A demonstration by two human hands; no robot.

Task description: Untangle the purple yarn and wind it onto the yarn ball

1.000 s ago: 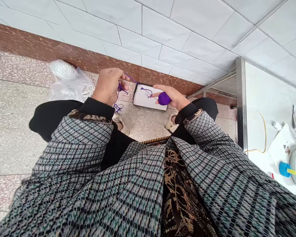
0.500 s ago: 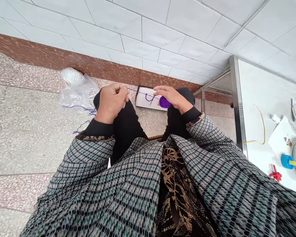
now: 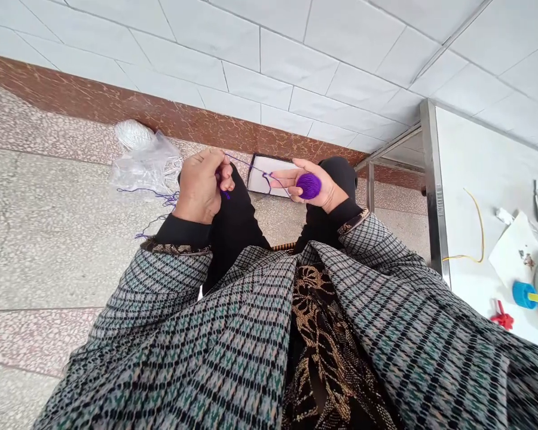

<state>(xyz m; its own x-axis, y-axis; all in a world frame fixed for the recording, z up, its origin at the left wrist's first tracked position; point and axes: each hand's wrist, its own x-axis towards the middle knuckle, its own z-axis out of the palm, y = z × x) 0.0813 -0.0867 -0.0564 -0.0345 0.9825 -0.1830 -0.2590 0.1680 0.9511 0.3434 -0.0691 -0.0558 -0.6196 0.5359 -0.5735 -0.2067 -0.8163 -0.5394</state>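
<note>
A small purple ball of yarn rests in my right hand, its palm turned up and the fingers pointing left. My left hand is closed, pinching the purple yarn strand that runs across to the ball. Some of the strand hangs in a loose loop near the right fingertips. A bit of yarn dangles below the left fingers. Behind my left wrist a loose tangle of purple yarn trails over the floor and my leg's side.
A shallow white box with dark edges lies on the floor between my knees, by the wall. White yarn and a clear plastic bag lie at left. At right, a white table bears a yellow wire, a blue cap and a bowl.
My left hand first drew left, pulling the strand taut. Since then my right hand has turned palm up, showing more of the ball. The loose yarn tangle has shifted left to the bag.
</note>
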